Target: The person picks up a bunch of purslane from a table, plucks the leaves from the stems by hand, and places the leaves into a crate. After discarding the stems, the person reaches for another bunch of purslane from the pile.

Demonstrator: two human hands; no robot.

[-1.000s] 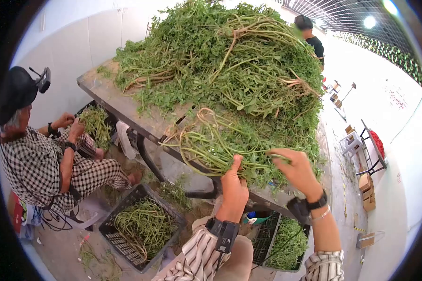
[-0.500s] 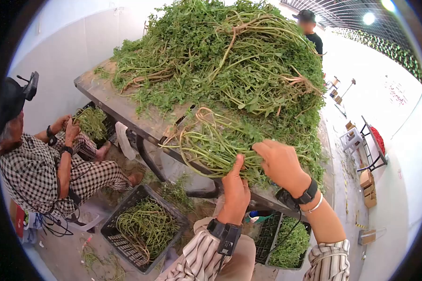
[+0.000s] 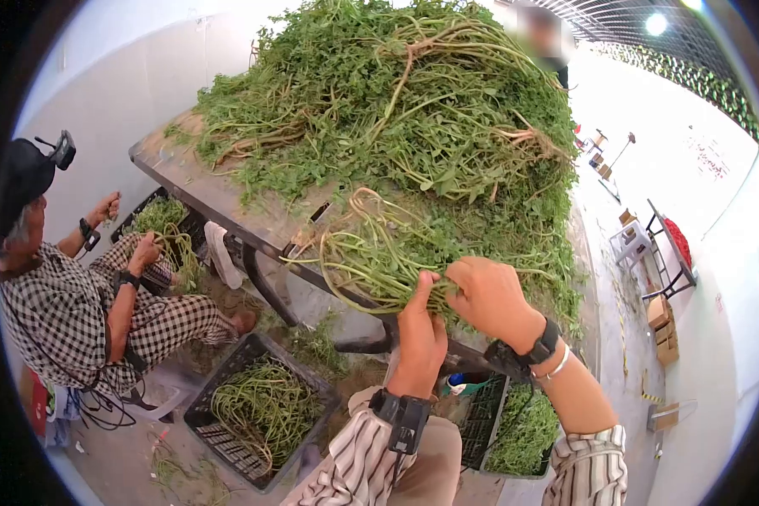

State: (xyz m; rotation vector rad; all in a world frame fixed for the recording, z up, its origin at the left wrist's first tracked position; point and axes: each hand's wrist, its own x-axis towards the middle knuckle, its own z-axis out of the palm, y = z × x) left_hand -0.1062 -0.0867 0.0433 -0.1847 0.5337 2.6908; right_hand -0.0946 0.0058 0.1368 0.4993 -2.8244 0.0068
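A loose bunch of long green leafy stems (image 3: 371,261) lies over the near edge of the table. My left hand (image 3: 420,346) is closed around its right part from below, thumb on top. Just to the right, my right hand (image 3: 497,299) has its fingers bent and pressed together at the same bunch, close to the left thumb. What its fingertips pinch is hidden behind the hand. Behind the bunch rises a large heap of the same greens (image 3: 379,110), with pale brownish roots and stems showing in places.
A small dark narrow object (image 3: 319,212) rests on the table (image 3: 173,160) beside the bunch. Below stand a black crate (image 3: 219,434) of stems and a crate of leafy greens (image 3: 523,430). At left a seated person (image 3: 51,312) handles greens; another person stands behind the heap.
My right hand has moved slightly left, nearer my left thumb. The seated person's hands have gone from together to apart, one raised, one holding stems. The view has shifted slightly.
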